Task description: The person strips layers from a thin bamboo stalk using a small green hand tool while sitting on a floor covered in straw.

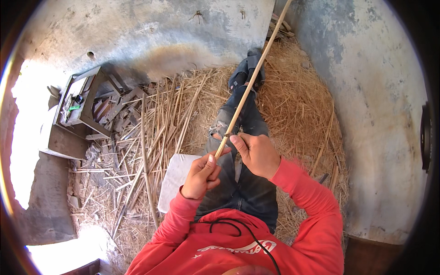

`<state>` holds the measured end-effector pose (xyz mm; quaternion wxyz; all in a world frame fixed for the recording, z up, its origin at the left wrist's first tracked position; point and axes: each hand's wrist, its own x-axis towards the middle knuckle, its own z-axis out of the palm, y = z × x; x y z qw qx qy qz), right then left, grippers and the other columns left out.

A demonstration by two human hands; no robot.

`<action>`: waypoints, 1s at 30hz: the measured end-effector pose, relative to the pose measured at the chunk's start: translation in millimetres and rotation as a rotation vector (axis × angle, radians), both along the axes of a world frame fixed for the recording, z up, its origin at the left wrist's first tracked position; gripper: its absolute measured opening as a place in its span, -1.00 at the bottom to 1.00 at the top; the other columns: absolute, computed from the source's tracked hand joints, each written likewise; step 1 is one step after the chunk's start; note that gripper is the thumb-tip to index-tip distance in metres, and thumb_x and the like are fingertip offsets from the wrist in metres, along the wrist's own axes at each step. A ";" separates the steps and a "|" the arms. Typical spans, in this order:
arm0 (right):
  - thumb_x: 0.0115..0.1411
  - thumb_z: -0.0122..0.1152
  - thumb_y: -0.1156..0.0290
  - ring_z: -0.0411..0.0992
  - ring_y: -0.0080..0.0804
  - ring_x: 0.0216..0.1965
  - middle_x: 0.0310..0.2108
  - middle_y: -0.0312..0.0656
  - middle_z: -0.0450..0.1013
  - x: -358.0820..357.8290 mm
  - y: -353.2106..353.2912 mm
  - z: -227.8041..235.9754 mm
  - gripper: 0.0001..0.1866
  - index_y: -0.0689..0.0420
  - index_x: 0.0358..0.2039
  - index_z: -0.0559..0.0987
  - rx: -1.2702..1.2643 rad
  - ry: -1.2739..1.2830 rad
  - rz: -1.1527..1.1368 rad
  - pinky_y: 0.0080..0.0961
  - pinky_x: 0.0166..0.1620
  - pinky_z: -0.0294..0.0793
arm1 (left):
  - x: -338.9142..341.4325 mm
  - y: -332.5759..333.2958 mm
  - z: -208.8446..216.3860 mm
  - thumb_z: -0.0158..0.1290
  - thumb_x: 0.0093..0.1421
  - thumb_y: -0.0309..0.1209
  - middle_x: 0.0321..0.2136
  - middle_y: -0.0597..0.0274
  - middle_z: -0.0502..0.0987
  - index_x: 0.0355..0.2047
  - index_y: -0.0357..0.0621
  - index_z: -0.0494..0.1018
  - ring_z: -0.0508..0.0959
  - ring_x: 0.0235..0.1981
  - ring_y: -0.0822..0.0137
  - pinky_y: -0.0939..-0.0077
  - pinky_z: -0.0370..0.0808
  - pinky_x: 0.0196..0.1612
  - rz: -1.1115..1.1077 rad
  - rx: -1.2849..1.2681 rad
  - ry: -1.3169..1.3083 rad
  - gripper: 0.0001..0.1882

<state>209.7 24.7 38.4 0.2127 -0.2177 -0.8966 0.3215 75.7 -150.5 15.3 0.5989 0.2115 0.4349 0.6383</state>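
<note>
A long, thin, pale wooden stick [251, 82] slants from my hands up past my shoes to the top edge of the head view. Its near end lies in my left hand [200, 176], which is closed round it with the thumb on top. My right hand [257, 155] is closed just right of the stick, thumb towards it. By that thumb a small dark piece [228, 134] crosses the stick; its kind is hard to make out, and the rest of it, if any, is hidden by my fingers.
My legs [247, 119] stretch forward over scattered straw and shavings [298, 96]. Many loose sticks [158, 123] lie to the left, beside a pale flat board [176, 178]. A wooden stand [85, 107] with small items is at far left. Stained walls [380, 114] enclose the space.
</note>
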 end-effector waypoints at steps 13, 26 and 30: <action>0.51 0.00 0.01 0.55 0.20 -0.47 -0.58 0.16 0.50 1.2 -4.0 7.5 -0.47 0.19 -0.37 0.67 -0.166 0.031 0.016 -0.02 -0.41 0.48 | 4.0 7.0 -3.4 -0.15 0.55 -0.02 -0.62 0.55 0.01 0.43 -0.30 0.21 -0.05 -0.65 0.62 0.68 -0.01 -0.60 0.012 0.027 -0.049 -0.33; 0.52 -0.01 -0.08 0.26 -0.54 -0.67 -0.74 -0.26 0.28 6.0 10.2 0.4 -0.35 0.26 -0.49 0.59 -0.740 -0.136 0.211 -0.35 -0.53 0.27 | 2.8 2.5 -13.1 -0.16 0.56 -0.05 -0.61 0.53 0.02 0.44 -0.24 0.21 -0.06 -0.65 0.60 0.65 0.00 -0.59 0.026 0.060 -0.152 -0.37; 0.50 0.04 -0.10 0.25 -0.59 -0.66 -0.72 -0.30 0.28 3.9 10.3 5.6 -0.37 0.20 -0.53 0.53 -0.628 -0.016 0.156 -0.38 -0.54 0.26 | -0.3 3.8 -8.5 -0.13 0.55 -0.05 -0.60 0.55 0.03 0.42 -0.29 0.21 -0.05 -0.65 0.61 0.67 0.01 -0.59 0.036 0.091 -0.135 -0.35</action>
